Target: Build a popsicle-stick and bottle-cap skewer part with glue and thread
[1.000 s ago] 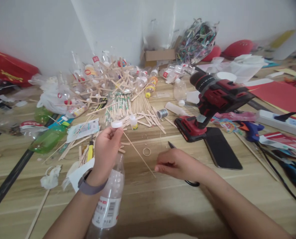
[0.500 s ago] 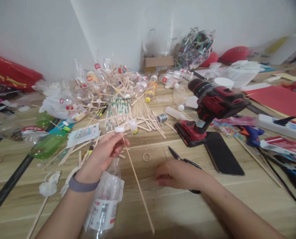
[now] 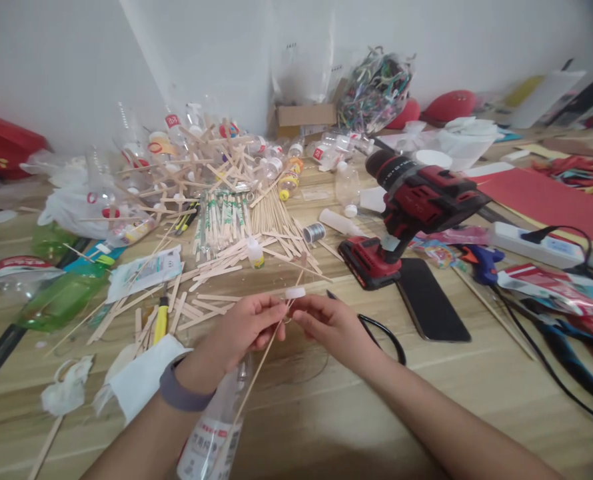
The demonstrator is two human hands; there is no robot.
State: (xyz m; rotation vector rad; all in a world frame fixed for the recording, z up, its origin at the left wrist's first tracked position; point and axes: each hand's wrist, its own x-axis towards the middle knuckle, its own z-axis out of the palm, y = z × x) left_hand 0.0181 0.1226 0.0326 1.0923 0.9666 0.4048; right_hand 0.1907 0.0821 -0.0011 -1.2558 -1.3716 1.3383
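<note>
My left hand [image 3: 249, 327] is closed in a pinch on a thin wooden skewer [image 3: 264, 360], which slants down toward me. A white bottle cap [image 3: 295, 293] sits by the skewer's upper part, just above my fingertips. Beside it my right hand [image 3: 326, 327] has thumb and forefinger pinched together, close under the cap; what they grip is too small to make out. A fine dark thread or wire curves below that hand. Partly behind my left forearm lies a clear plastic bottle [image 3: 209, 443] with a white label. Scissors [image 3: 389, 337] are half hidden by my right hand.
A red-and-black cordless drill [image 3: 411, 207] stands at right, beside a black phone [image 3: 434, 300]. Wooden sticks [image 3: 216, 267], a glue bottle [image 3: 255, 253], a thread spool [image 3: 314, 232] and a yellow cutter [image 3: 161, 320] lie beyond my hands. Plastic bottles pile up by the wall.
My right hand has moved from the table by the scissors up to the cap and skewer. My left hand has shifted right, bringing the skewer along. The view has turned slightly right.
</note>
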